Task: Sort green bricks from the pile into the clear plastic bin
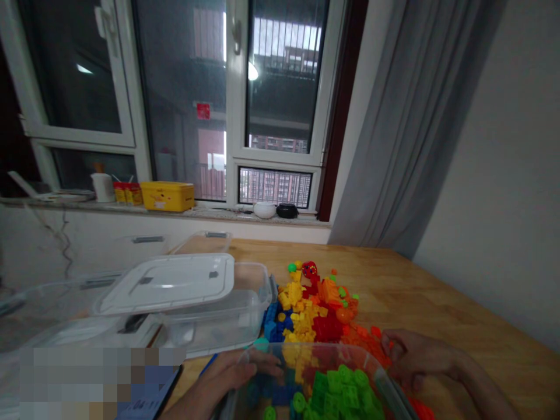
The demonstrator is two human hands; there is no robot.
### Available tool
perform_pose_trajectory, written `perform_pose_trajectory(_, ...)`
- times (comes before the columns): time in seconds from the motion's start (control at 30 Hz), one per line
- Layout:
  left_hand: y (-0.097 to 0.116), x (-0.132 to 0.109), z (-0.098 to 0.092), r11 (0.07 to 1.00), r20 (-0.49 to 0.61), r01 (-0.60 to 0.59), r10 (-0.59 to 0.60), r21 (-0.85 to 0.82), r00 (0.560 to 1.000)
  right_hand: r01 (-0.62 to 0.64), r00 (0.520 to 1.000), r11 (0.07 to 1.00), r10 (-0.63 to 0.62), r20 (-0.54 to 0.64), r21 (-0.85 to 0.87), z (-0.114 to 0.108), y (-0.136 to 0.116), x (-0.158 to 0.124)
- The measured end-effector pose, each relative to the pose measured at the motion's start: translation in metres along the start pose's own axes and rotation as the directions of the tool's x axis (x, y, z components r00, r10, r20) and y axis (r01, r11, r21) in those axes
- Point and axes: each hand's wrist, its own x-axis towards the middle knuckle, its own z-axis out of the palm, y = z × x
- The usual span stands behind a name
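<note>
A clear plastic box (324, 350) holding green building blocks (345, 394) stands in front of me at the bottom. My left hand (234, 373) is closed at its left rim, with some fingers blurred behind the plastic. To the right of the box, my right hand (413, 359) is low over orange building blocks (365, 341), its fingers curled. Whatever those fingers hold, if anything, I cannot make out. Behind the box lies a heap of yellow blocks (301, 321), with red blocks (328, 328) and blue blocks (275, 324) beside it.
On the left, more clear boxes (254, 274) and a white lid (175, 286) are stacked. A phone (149, 396) lies at the lower left, partly blurred out. The wooden table (441, 291) extends right to the wall. A yellow container (167, 196) sits on the windowsill.
</note>
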Motion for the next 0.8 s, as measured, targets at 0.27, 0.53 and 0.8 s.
perform_pose_trajectory(0.27, -0.002, 0.001, -0.002, 0.999, 0.007, -0.003, 0.003, 0.049, 1.000, 0.029, 0.998, 0.999, -0.032, -0.056, -0.045, 0.004, -0.015, -0.009)
perform_pose_trajectory(0.53, 0.001, -0.001, -0.002, 0.994, 0.018, -0.014, 0.012, 0.107, 1.000, 0.137, 0.988, 0.990, -0.138, -0.066, -0.028, 0.003, -0.017, -0.006)
perform_pose_trajectory(0.8, -0.001, 0.001, -0.003, 0.993, 0.013, -0.012, 0.010, 0.115, 1.000, 0.262, 0.961, 0.965, -0.259, -0.097, 0.026, -0.002, -0.026, -0.013)
